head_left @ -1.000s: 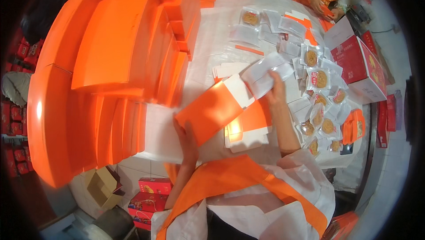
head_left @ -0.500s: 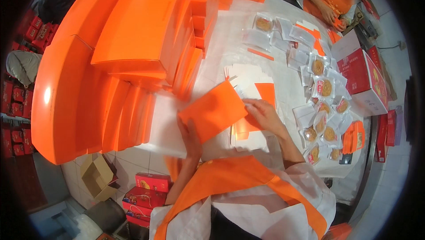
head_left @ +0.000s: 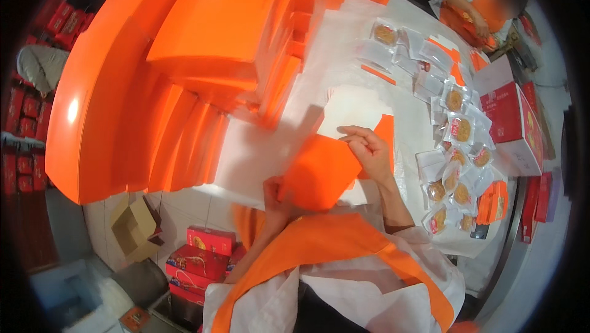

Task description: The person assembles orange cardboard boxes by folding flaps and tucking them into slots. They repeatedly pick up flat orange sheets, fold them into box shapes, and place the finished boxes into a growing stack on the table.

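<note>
Orange box (head_left: 322, 176) is being drawn bodyward over desk (head_left: 329, 62) vs. prev. frame, held by L hand (head_left: 276, 199); R hand (head_left: 369, 153), fingers narrow at corner, grip unclear. Prob. light, stiff, crushable; edge hold advised.

Left of me, on the tiled floor (head_left: 175, 207): one open brown carton (head_left: 144, 219), with red gift boxes (head_left: 192, 261) near it. Beyond, at my far left: red packages (head_left: 24, 126) and a grey bundle (head_left: 43, 65). To my right: one large red-and-white carton (head_left: 507, 111). Ahead and right: one co-worker (head_left: 472, 13) wearing orange and white.
</note>
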Demonstrator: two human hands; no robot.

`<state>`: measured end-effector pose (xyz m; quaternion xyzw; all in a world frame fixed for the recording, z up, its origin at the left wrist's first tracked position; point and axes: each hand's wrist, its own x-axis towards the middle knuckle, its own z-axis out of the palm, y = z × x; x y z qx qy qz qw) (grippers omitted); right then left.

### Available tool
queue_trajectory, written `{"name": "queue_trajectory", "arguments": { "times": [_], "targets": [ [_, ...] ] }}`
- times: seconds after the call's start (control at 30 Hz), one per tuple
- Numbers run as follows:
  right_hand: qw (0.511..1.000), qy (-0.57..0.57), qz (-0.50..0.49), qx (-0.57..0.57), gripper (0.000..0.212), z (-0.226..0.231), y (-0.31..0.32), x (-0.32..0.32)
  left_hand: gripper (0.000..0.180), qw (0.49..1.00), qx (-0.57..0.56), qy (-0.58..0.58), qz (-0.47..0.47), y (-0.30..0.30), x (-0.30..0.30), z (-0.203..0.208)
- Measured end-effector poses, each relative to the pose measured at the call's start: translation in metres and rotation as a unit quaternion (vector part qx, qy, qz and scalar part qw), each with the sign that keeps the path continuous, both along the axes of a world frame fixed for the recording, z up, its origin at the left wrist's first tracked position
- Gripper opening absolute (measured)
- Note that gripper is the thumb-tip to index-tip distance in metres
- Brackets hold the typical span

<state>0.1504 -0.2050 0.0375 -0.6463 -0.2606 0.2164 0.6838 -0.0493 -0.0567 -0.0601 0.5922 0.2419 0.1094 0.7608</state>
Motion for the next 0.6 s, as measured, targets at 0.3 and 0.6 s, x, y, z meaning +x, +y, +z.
{"name": "queue_trajectory", "arguments": {
  "times": [0.3,0.6],
  "targets": [
    [0.959,0.060,0.276,-0.025,0.032,-0.006,0.035,-0.016,0.051,0.982,0.154,-0.105,-0.013,0.024,0.007,0.063],
    [0.948,0.061,0.311,-0.016,0.032,-0.009,0.038,-0.013,0.022,0.988,0.048,-0.088,-0.114,0.081,0.045,0.068]
  ]
}}
